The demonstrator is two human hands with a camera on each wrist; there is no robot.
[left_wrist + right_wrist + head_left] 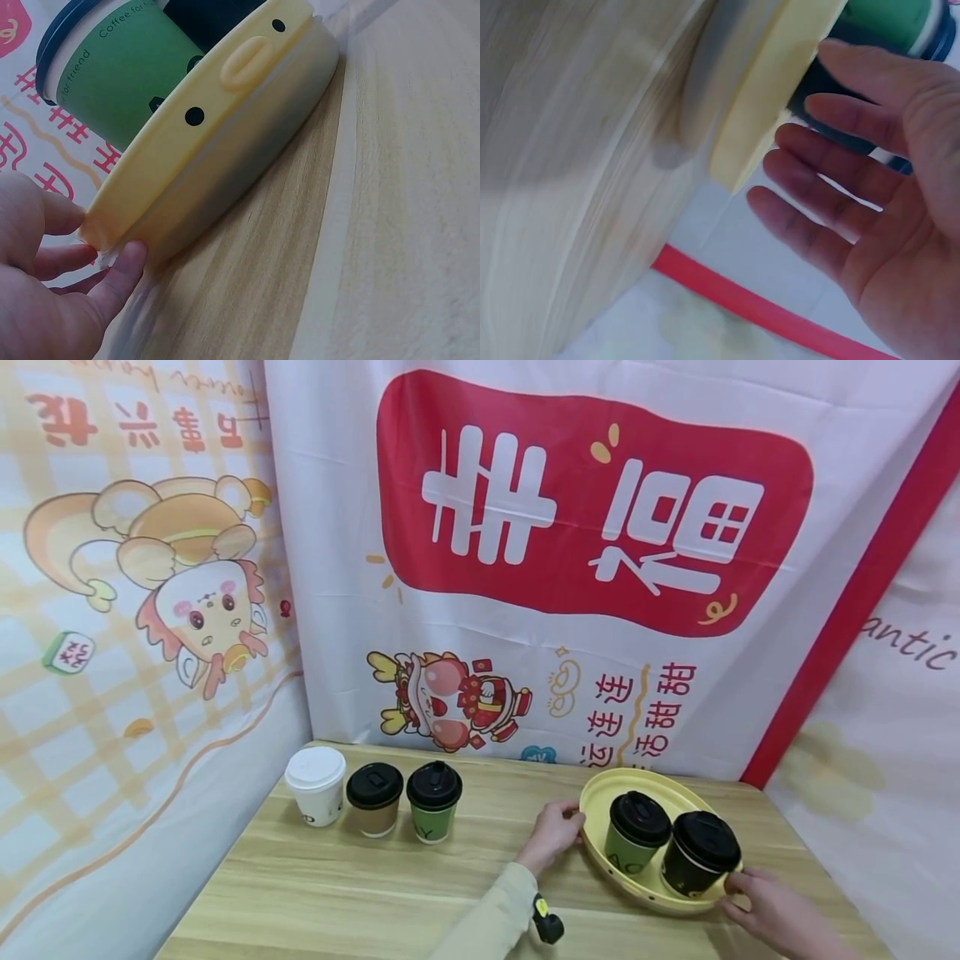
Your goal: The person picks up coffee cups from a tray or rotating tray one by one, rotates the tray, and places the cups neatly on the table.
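A yellow oval tray [600, 806] with a duck-like face on its side is at the right of the wooden table. Two lidded paper coffee cups stand on it: a green cup [628, 852] and a black cup [684, 870], both with black lids. My left hand [553, 837] pinches the tray's left end; in the left wrist view the thumb [127, 270] lies low against it and the fingers are on its rim. At the tray's right end, my right hand [772, 910] has its fingers loosely extended, fingertips right by the rim in the right wrist view.
Three more lidded cups stand in a row at the table's back left: a white cup [318, 797], a brown cup [375, 821] and a green cup [432, 822]. Printed cloth [337, 610] hangs behind the table [337, 902] and along both sides.
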